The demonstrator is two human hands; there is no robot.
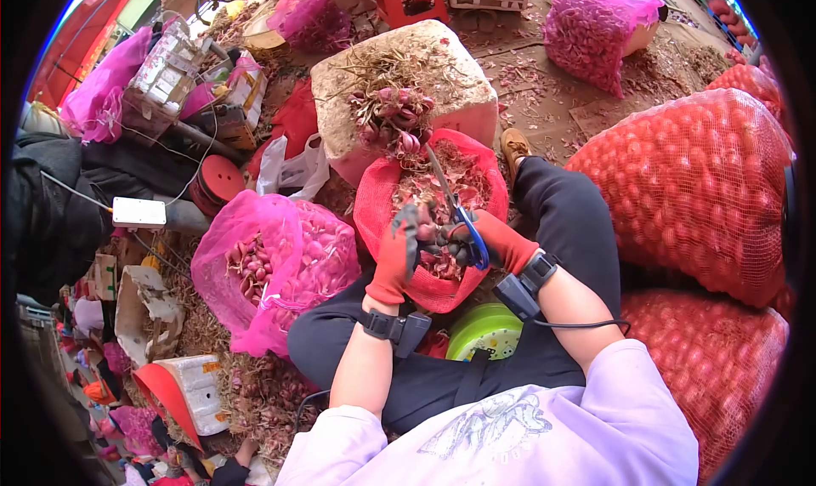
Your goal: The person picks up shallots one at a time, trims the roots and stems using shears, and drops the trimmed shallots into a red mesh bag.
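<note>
My right hand (pixel 493 241), in a red and dark grey glove, is closed around the blue handles of a pair of scissors (pixel 474 238), whose long blades point up and away. My left hand (pixel 399 252), gloved the same way, is close beside it, with its fingers around shallots (pixel 427 231). Both hands are over a red mesh bag (pixel 382 188) holding papery skins and trimmings. Beyond the blade tips, a heap of shallots with dry stems (pixel 395 116) lies on a worn white foam block (pixel 463 69).
At the left stands a pink mesh bag (pixel 327 239) of shallots. Big red mesh sacks (pixel 688 188) of bulbs are stacked on the right. A lime-green round object (pixel 484 329) sits between my legs. Skins litter the floor, and a white power box (pixel 138 212) hangs on cables.
</note>
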